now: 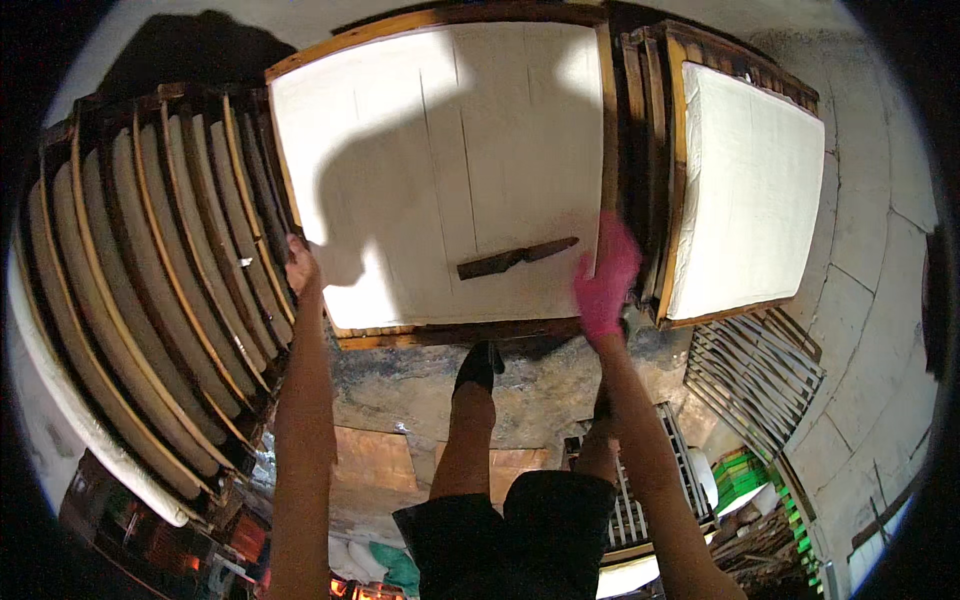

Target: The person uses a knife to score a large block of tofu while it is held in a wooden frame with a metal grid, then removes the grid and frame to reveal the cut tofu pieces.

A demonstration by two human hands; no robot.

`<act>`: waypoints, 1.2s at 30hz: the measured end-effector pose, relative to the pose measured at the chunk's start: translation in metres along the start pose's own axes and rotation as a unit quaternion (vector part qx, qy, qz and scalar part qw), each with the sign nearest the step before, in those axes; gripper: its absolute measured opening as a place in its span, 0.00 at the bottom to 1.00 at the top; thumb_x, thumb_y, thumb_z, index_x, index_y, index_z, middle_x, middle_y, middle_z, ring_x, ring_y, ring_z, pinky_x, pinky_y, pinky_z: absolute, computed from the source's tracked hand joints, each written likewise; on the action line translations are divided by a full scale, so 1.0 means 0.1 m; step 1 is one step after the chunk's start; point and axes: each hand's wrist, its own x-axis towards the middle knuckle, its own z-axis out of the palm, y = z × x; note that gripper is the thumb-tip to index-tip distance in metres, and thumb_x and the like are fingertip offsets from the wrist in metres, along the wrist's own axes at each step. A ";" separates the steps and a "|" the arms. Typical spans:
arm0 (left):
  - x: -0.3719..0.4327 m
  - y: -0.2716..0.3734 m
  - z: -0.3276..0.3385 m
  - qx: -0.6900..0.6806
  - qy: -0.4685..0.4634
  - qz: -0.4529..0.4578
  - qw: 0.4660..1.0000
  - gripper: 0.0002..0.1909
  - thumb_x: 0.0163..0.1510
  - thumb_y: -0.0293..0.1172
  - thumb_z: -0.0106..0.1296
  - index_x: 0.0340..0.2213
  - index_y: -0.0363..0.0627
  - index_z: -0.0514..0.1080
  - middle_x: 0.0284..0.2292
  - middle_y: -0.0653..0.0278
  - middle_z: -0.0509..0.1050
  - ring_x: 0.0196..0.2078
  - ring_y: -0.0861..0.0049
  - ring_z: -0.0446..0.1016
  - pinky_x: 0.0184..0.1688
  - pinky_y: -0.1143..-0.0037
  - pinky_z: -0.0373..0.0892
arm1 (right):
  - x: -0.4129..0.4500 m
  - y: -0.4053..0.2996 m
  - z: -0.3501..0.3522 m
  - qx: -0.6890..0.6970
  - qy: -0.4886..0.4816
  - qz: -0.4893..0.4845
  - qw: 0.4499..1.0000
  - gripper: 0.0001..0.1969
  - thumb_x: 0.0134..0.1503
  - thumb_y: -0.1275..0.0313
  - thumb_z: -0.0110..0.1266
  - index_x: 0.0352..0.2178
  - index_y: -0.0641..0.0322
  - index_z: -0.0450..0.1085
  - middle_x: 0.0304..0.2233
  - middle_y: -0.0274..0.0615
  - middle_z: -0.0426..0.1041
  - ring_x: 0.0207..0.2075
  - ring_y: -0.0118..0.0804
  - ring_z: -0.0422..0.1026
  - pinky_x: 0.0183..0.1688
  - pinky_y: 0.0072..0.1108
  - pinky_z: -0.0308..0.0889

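Note:
A large white slab with thin lines across it lies in a wooden-framed tray before me. On the slab, near its close edge, rests a dark knife or flat blade-like tool. My bare left hand is at the tray's left edge, its fingers partly hidden; whether they grip the frame is unclear. My right hand, in a pink glove and blurred, is at the tray's right edge near the tool's narrow end. Its fingers cannot be made out well.
On the left stands a row of wooden-framed trays with pale slabs. To the right, another white slab lies on a stack of frames. Slatted racks lean at the lower right. My feet are on the stained floor.

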 end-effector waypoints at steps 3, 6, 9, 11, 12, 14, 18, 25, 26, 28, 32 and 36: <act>-0.27 0.42 0.04 -0.137 -0.102 -0.078 0.982 0.56 0.47 0.77 0.28 0.62 0.42 0.42 0.62 0.47 0.46 0.63 0.59 0.51 0.61 0.61 0.53 | 0.21 1.02 0.18 0.092 0.043 0.253 0.962 0.27 0.55 0.58 0.50 0.49 0.69 0.65 0.47 0.54 0.69 0.51 0.51 0.65 0.53 0.35 0.58; -0.11 0.17 -0.39 -0.176 -0.181 0.097 0.963 0.54 0.49 0.75 0.29 0.62 0.39 0.44 0.62 0.50 0.49 0.62 0.58 0.53 0.60 0.61 0.52 | 0.28 1.10 0.67 0.266 -0.191 0.506 0.798 0.32 0.56 0.44 0.45 0.45 0.66 0.68 0.45 0.45 0.70 0.48 0.39 0.66 0.51 0.28 0.59; -0.77 0.01 -0.59 -0.253 -0.126 0.175 0.943 0.56 0.49 0.76 0.29 0.61 0.35 0.45 0.60 0.53 0.53 0.59 0.63 0.55 0.59 0.66 0.53 | 0.41 0.70 0.41 0.367 -0.112 0.514 0.767 0.39 0.54 0.40 0.44 0.47 0.70 0.69 0.45 0.45 0.72 0.46 0.36 0.68 0.51 0.24 0.59; -1.26 0.11 -0.79 -0.349 -0.189 0.145 0.906 0.54 0.51 0.74 0.29 0.58 0.32 0.51 0.56 0.53 0.59 0.54 0.65 0.62 0.57 0.68 0.56 | 0.36 0.90 0.05 0.360 -0.053 0.482 0.797 0.38 0.53 0.40 0.46 0.44 0.70 0.71 0.42 0.44 0.73 0.44 0.35 0.69 0.50 0.24 0.60; -1.34 0.05 -1.00 -0.413 -0.272 0.143 0.857 0.52 0.51 0.73 0.29 0.56 0.30 0.56 0.53 0.53 0.64 0.51 0.66 0.64 0.56 0.69 0.57 | 0.30 0.84 -0.17 0.352 -0.044 0.453 0.818 0.37 0.53 0.41 0.48 0.42 0.70 0.72 0.39 0.43 0.74 0.42 0.33 0.70 0.47 0.24 0.62; -1.64 -0.07 -1.34 -0.374 -0.275 0.177 0.868 0.49 0.52 0.72 0.29 0.51 0.32 0.65 0.46 0.54 0.71 0.47 0.67 0.67 0.53 0.71 0.60 | 0.14 0.70 -0.58 0.366 -0.100 0.478 0.793 0.35 0.52 0.42 0.50 0.40 0.71 0.73 0.33 0.39 0.75 0.35 0.29 0.71 0.41 0.22 0.65; -1.90 -0.55 -1.65 -0.522 -0.288 0.167 0.785 0.48 0.52 0.71 0.34 0.58 0.39 0.52 0.45 0.53 0.70 0.47 0.66 0.68 0.51 0.67 0.63 | -0.38 0.67 -1.32 0.271 -0.065 0.502 0.819 0.32 0.52 0.44 0.52 0.37 0.67 0.76 0.29 0.39 0.76 0.34 0.26 0.70 0.39 0.21 0.65; -2.72 -1.40 -1.62 -0.269 -0.084 0.438 0.854 0.38 0.57 0.59 0.38 0.58 0.45 0.49 0.42 0.46 0.71 0.43 0.60 0.72 0.44 0.59 0.70 | -2.10 0.77 -2.77 0.290 0.099 0.490 0.816 0.27 0.53 0.45 0.53 0.23 0.63 0.76 0.14 0.26 0.63 0.19 0.21 0.60 0.22 0.20 0.57; -2.99 -1.45 -1.62 -0.270 -0.117 0.417 0.860 0.37 0.57 0.59 0.38 0.58 0.45 0.50 0.42 0.46 0.71 0.43 0.60 0.72 0.44 0.59 0.70 | -2.33 0.67 -3.02 0.326 0.067 0.526 0.783 0.28 0.53 0.45 0.53 0.25 0.63 0.76 0.14 0.27 0.63 0.19 0.22 0.61 0.23 0.20 0.58; -3.52 -1.51 -1.42 -0.251 -0.193 0.398 0.861 0.37 0.56 0.58 0.39 0.57 0.44 0.51 0.42 0.46 0.71 0.43 0.60 0.71 0.44 0.59 0.69 | -2.81 0.71 -3.38 0.322 0.132 0.527 0.775 0.28 0.53 0.44 0.52 0.31 0.62 0.77 0.16 0.33 0.70 0.21 0.25 0.67 0.26 0.22 0.64; -4.35 -1.82 -1.18 -0.180 -0.307 0.402 0.843 0.35 0.55 0.57 0.40 0.55 0.43 0.53 0.42 0.47 0.71 0.43 0.60 0.70 0.44 0.59 0.69 | -4.08 0.81 -3.84 0.306 0.207 0.552 0.747 0.28 0.52 0.43 0.52 0.32 0.61 0.77 0.20 0.43 0.74 0.25 0.31 0.73 0.29 0.24 0.66; -4.94 -2.13 -1.09 -0.118 -0.387 0.419 0.813 0.34 0.54 0.56 0.41 0.53 0.42 0.55 0.42 0.48 0.70 0.43 0.60 0.70 0.44 0.59 0.68 | -5.21 0.62 -4.40 0.302 0.257 0.609 0.687 0.26 0.52 0.45 0.53 0.32 0.60 0.77 0.21 0.45 0.74 0.26 0.31 0.74 0.31 0.23 0.66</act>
